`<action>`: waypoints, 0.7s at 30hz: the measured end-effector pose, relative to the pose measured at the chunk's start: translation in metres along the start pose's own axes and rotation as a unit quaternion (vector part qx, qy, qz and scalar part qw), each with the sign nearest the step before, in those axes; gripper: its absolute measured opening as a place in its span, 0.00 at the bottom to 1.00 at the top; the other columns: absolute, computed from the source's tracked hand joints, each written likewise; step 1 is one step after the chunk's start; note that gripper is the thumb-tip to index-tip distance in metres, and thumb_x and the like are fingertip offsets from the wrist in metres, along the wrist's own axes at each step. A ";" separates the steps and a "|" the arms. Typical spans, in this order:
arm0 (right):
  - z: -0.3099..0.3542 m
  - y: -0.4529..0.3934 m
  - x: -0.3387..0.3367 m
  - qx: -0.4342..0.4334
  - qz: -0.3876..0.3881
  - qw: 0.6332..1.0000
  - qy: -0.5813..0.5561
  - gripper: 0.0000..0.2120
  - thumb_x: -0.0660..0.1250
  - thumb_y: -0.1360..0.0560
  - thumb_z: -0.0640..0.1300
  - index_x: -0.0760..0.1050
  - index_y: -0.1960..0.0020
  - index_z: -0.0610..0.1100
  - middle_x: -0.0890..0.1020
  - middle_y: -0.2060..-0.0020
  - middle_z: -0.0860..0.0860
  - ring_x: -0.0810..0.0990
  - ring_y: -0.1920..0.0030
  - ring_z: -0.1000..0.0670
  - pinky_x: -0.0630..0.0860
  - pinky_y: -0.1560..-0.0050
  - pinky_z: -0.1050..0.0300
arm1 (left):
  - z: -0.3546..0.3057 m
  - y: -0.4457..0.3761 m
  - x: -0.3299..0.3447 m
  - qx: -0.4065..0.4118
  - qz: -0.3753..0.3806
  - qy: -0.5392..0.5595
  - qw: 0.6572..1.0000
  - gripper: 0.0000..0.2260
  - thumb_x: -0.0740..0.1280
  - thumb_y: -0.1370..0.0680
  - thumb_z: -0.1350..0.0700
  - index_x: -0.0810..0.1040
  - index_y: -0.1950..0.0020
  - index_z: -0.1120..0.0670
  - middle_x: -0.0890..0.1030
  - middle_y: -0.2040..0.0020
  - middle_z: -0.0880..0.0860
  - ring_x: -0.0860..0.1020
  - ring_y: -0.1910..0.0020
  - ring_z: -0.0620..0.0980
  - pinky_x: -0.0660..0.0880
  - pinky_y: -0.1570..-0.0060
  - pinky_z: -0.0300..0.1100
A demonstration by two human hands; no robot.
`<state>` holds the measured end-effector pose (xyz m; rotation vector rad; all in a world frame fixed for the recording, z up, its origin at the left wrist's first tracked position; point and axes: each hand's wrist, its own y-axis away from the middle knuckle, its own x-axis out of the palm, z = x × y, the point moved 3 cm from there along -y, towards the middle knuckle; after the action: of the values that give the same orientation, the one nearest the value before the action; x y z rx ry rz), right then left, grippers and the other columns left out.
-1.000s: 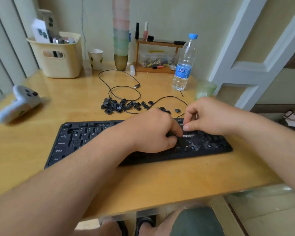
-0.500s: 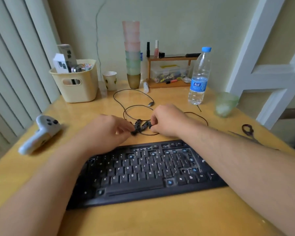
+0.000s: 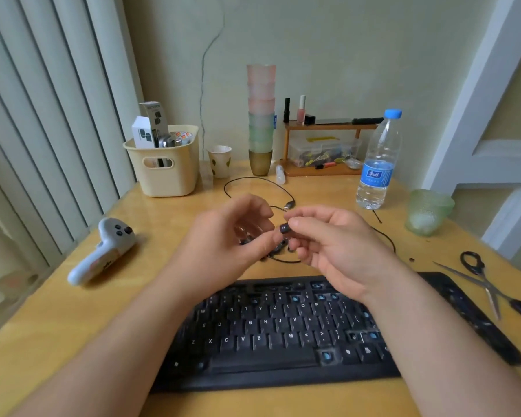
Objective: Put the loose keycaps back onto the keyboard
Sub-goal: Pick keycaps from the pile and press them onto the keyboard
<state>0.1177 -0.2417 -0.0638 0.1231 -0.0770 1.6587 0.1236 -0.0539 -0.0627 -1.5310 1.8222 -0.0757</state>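
The black keyboard (image 3: 283,335) lies at the near edge of the wooden table, with several empty key sockets showing blue stems. My right hand (image 3: 334,245) is raised above the far edge of the keyboard and pinches one black keycap (image 3: 284,228) between thumb and forefinger. My left hand (image 3: 229,239) hovers beside it with curled fingers held apart; whether it holds anything is hidden. The pile of loose keycaps (image 3: 275,248) lies on the table under both hands, mostly covered by them.
A thin black cable (image 3: 253,180) loops behind the pile. Scissors (image 3: 491,284) lie at the right, a white controller (image 3: 103,251) at the left. A water bottle (image 3: 378,164), green glass (image 3: 427,212), stacked cups (image 3: 260,121), cream basket (image 3: 166,164) and small shelf (image 3: 322,145) stand behind.
Both hands left the keyboard's right part, reached the keycap pile, then rose from it; my right hand now holds one keycap. The head view shifted right and tilted upward.
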 end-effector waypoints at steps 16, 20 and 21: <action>-0.008 0.010 -0.002 -0.001 0.083 0.991 -0.104 0.06 0.68 0.23 0.35 0.82 0.48 0.39 0.86 0.56 0.42 0.82 0.60 0.49 0.79 0.60 0.59 | -0.003 0.005 0.008 0.087 -0.055 -0.009 0.995 0.08 0.80 0.27 0.54 0.85 0.51 0.48 0.85 0.56 0.45 0.83 0.53 0.52 0.79 0.52 0.48; -0.007 0.013 -0.004 -0.114 0.029 0.989 0.091 0.08 0.69 0.20 0.37 0.84 0.48 0.48 0.88 0.56 0.49 0.87 0.56 0.51 0.81 0.53 0.55 | -0.002 0.005 0.006 0.095 -0.062 -0.058 0.992 0.07 0.80 0.27 0.52 0.85 0.52 0.47 0.84 0.57 0.44 0.82 0.53 0.50 0.78 0.53 0.46; -0.006 0.013 -0.006 -0.159 0.002 0.970 0.186 0.10 0.72 0.21 0.39 0.85 0.49 0.54 0.88 0.56 0.53 0.86 0.55 0.53 0.81 0.53 0.58 | -0.001 0.005 0.004 0.093 -0.059 -0.070 0.991 0.07 0.79 0.27 0.51 0.85 0.52 0.46 0.84 0.57 0.44 0.82 0.53 0.49 0.78 0.53 0.45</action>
<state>0.1050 -0.2477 -0.0703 -0.4317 -0.0579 1.6271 0.1188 -0.0567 -0.0667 -1.4724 1.5684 -0.1855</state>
